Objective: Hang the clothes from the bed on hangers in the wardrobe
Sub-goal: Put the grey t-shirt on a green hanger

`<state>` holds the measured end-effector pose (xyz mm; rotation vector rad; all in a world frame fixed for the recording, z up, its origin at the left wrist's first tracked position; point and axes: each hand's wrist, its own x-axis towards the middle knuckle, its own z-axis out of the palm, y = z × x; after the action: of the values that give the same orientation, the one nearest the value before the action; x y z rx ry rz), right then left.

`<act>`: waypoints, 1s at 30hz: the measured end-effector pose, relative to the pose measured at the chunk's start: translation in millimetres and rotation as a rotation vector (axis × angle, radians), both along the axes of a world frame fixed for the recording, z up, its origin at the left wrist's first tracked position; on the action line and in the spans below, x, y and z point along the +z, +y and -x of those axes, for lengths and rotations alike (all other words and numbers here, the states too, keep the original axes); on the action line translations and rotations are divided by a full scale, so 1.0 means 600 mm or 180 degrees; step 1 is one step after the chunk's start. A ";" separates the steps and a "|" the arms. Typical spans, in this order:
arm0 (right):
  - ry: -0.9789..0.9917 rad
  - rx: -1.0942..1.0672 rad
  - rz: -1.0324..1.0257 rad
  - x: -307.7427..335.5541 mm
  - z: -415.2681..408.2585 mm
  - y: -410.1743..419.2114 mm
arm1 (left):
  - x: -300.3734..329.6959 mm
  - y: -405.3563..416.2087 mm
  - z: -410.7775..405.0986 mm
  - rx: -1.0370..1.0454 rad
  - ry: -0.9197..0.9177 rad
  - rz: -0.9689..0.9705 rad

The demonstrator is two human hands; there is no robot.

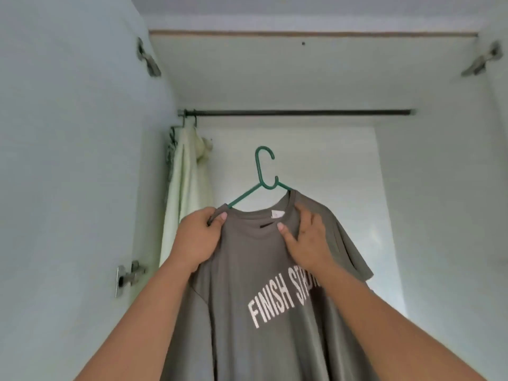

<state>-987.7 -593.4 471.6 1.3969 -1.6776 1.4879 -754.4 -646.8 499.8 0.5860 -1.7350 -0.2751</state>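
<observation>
A grey-green T-shirt [261, 339] with white lettering hangs partly on a green plastic hanger [262, 171]. The hanger's hook points up, below the dark wardrobe rail [299, 112] and apart from it. The hanger's right arm is inside the shirt; its left arm shows bare above the collar. My left hand [196, 237] pinches the shirt's left shoulder at the collar. My right hand [305, 240] grips the shirt's right shoulder, thumb on the front below the collar.
A pale cream garment [187, 182] hangs at the rail's far left end against the wardrobe wall. The open wardrobe doors flank the view, with metal hinges [129, 276] on the left door. The rest of the rail is bare.
</observation>
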 end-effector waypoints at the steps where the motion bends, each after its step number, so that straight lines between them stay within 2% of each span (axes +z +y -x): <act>1: 0.0023 0.0091 0.0118 0.024 0.003 -0.037 | 0.028 -0.018 0.011 0.0144 0.0011 0.0062; 5: 0.0105 0.0381 0.0525 0.104 0.001 -0.163 | 0.139 -0.078 0.036 0.0682 0.0015 0.0283; 9: 0.0729 0.0465 0.0610 0.153 -0.002 -0.276 | 0.257 -0.122 0.038 0.1275 -0.0157 0.0407; 11: 0.0728 0.0611 0.0546 0.183 -0.004 -0.323 | 0.312 -0.142 0.035 0.1462 -0.0178 0.0414; 14: 0.0628 0.0828 0.0798 0.237 -0.004 -0.385 | 0.380 -0.183 0.039 0.1745 -0.0276 0.0414; 19: 0.0847 0.0901 0.0833 0.325 0.000 -0.478 | 0.454 -0.255 0.068 0.2024 -0.0548 0.0465; 25: 0.1273 0.0953 0.0673 0.413 -0.006 -0.575 | 0.514 -0.321 0.091 0.2824 -0.0789 0.0799; 30: 0.1441 0.0898 0.0819 0.460 -0.030 -0.649 | 0.541 -0.378 0.110 0.3315 -0.1018 0.0985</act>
<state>-969.8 -982.7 747.7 1.7145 -1.0117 1.3390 -820.2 -873.7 824.6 1.2456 -1.4956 0.8368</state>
